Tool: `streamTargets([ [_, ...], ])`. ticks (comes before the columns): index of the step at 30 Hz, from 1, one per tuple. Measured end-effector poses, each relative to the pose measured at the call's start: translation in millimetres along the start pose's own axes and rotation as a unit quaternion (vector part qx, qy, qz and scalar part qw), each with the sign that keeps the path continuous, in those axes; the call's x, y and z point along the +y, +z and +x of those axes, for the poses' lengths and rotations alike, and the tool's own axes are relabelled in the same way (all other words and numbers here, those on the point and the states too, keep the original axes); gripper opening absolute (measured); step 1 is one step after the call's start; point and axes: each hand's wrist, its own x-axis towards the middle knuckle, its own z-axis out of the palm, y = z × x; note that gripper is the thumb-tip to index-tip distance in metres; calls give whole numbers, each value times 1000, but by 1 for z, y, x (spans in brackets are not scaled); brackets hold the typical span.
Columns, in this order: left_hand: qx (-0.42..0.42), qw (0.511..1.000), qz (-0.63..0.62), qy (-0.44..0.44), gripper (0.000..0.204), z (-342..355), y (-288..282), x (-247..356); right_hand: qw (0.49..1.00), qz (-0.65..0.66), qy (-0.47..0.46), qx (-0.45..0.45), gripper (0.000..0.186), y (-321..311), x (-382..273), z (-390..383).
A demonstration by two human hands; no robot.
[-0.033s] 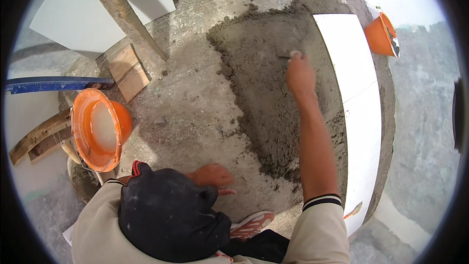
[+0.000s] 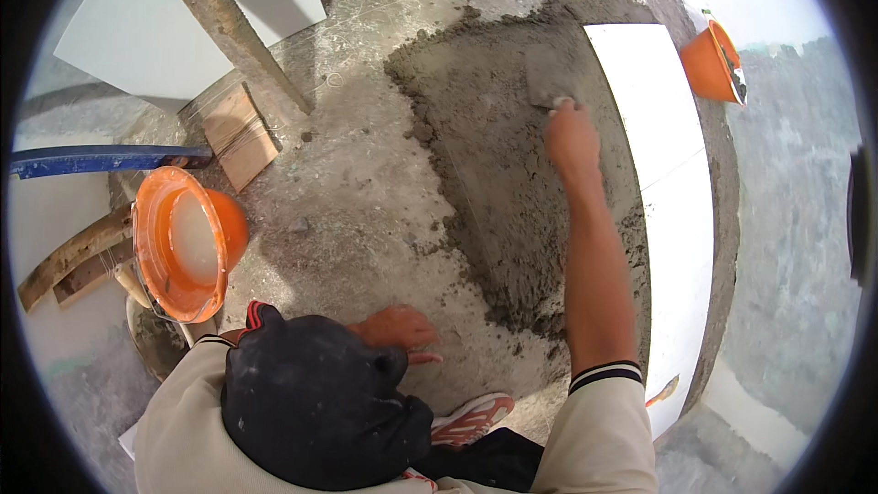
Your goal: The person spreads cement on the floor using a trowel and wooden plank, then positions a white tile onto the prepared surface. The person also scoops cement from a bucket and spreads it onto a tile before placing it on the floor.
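Observation:
My right hand [image 2: 571,133] grips the handle of a trowel [image 2: 549,78], whose flat blade lies on wet grey mortar [image 2: 494,192]. The mortar covers a patch of floor beside a strip of white tiles [image 2: 668,220] on the right. My left hand [image 2: 402,334] rests on the bare concrete [image 2: 347,220] at the lower middle, fingers apart and holding nothing. Below it a red-and-white shoe [image 2: 471,416] shows, partly hidden by the dark cap on my head.
An orange bucket [image 2: 190,233] of cloudy water stands left, another [image 2: 709,64] with mortar upper right. A blue bar [image 2: 101,160], wooden boards [image 2: 242,133], a timber [image 2: 229,23] and white panels [image 2: 128,46] are at left. Walls [image 2: 777,220] edge the work.
My right hand and the trowel have shifted slightly to the right over the mortar. My left hand has not visibly moved.

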Motion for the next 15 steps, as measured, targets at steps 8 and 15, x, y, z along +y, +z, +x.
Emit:
streamTargets([
  [8, -23, 1000, -4, -4, 35, 7, -3, -4, 994, 36, -24, -105, 38, -28, 25, -75],
  [15, -18, 999, 35, 23, 34, 3, -2, -6, 994, 34, -11, -102, 39, -41, 35, -150],
])
